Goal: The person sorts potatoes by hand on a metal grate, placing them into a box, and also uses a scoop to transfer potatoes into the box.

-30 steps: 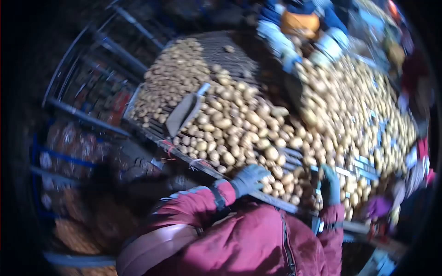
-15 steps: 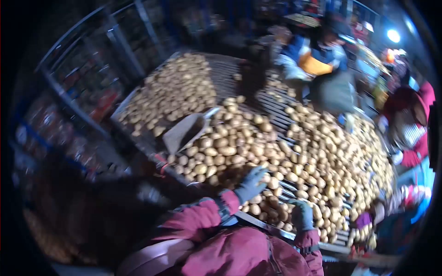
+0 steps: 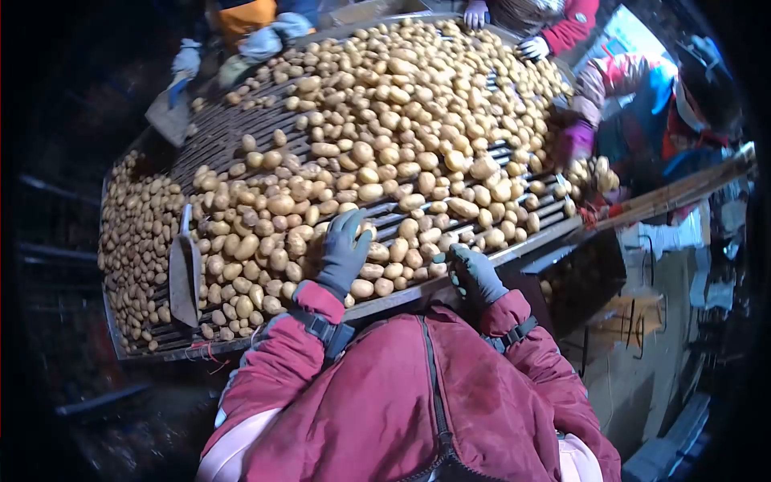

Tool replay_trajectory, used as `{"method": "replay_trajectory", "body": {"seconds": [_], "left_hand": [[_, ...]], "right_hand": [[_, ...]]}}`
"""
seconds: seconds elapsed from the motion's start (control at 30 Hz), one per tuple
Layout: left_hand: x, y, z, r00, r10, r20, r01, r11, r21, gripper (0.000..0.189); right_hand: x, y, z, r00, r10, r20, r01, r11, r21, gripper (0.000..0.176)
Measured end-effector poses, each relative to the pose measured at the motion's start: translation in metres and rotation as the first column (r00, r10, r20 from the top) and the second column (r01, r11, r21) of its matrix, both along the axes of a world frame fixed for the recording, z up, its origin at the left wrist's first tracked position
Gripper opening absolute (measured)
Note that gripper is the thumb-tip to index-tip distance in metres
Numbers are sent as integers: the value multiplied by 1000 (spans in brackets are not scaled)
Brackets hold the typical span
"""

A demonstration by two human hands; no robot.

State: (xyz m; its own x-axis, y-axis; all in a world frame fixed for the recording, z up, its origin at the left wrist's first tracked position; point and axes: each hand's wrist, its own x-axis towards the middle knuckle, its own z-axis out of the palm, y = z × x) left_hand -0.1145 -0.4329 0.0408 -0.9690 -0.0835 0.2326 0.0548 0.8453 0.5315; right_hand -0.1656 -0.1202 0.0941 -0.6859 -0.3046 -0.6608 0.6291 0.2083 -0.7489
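Note:
Many potatoes (image 3: 385, 153) lie spread over a slatted metal table (image 3: 233, 136). My left hand (image 3: 344, 251), in a grey-blue glove, rests on potatoes near the front edge, its fingers apart and nothing held. To its right, my right hand (image 3: 474, 275), gloved alike, is at the table's front rim beside some potatoes. Its fingers are bent, and a dark gap shows between thumb and fingers; whether it holds anything cannot be made out. A metal scoop (image 3: 185, 277) lies among the potatoes to the left.
Across the table, a person's gloved hand (image 3: 186, 60) is at a second scoop (image 3: 170, 112). Other workers' hands are at the far edge, and a purple-gloved hand (image 3: 577, 140) is at the right. A wooden beam (image 3: 683, 189) extends from the right corner.
The view has swung round and down, so the table now lies across the frame. My left hand still rests on potatoes; my right hand now shows bent fingers at the front rim.

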Motion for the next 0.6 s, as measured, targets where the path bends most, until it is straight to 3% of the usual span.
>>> {"method": "replay_trajectory", "body": {"seconds": [0.03, 0.07, 0.1, 0.13, 0.17, 0.2, 0.23, 0.27, 0.3, 0.33, 0.43, 0.47, 0.53, 0.6], "left_hand": [[-9, 1, -58, 982, -81, 172, -49, 768, 638, 42], [-18, 9, -51, 978, -100, 184, -41, 770, 636, 42], [-33, 22, -37, 989, -126, 70, 92, 925, 367, 43], [-46, 38, -31, 981, -189, -37, 191, 980, 51, 43], [-55, 57, -42, 984, -147, 96, 83, 870, 485, 44], [-62, 73, -28, 982, -178, 61, 158, 958, 241, 44], [-70, 88, -2, 975, -218, 37, 219, 975, -24, 44], [-77, 103, 13, 957, -188, 221, 213, 973, -92, 42], [-75, 107, 0, 959, -250, 133, 263, 960, -92, 41], [-71, 109, 0, 953, -280, 117, 291, 953, -86, 40], [-70, 79, 8, 949, -297, 105, 306, 948, -90, 36], [-70, 68, 6, 959, -258, 119, 270, 958, -98, 35], [-69, 50, -3, 974, -172, 146, 187, 978, -96, 33], [-70, 44, -11, 975, -126, 185, 140, 988, -63, 32]], "right_hand": [[8, 19, -10, 937, 149, -318, -152, 988, 15, 53], [11, 28, -3, 964, 125, -234, -126, 992, 9, 52], [13, 36, 8, 984, 100, -149, -101, 995, 4, 50], [16, 42, 12, 987, 84, -139, -85, 996, 1, 50], [18, 49, 15, 998, -63, -20, 59, 988, -145, 46], [21, 56, 14, 975, -188, 117, 214, 939, -269, 43], [24, 67, 2, 975, -88, -204, 54, 984, -169, 33], [21, 75, 6, 975, -219, 46, 221, 910, -351, 25], [17, 83, 10, 904, -289, 314, 412, 782, -467, 24], [19, 92, -1, 974, -171, -146, 144, 973, -180, 28], [5, 109, 3, 918, -279, 280, 383, 804, -455, 26], [-4, 112, -4, 921, -282, 268, 381, 793, -475, 26], [-1, 118, -24, 943, -165, -287, 130, 982, -139, 30], [-2, 117, -26, 958, -215, -190, 188, 970, -151, 30]]}}
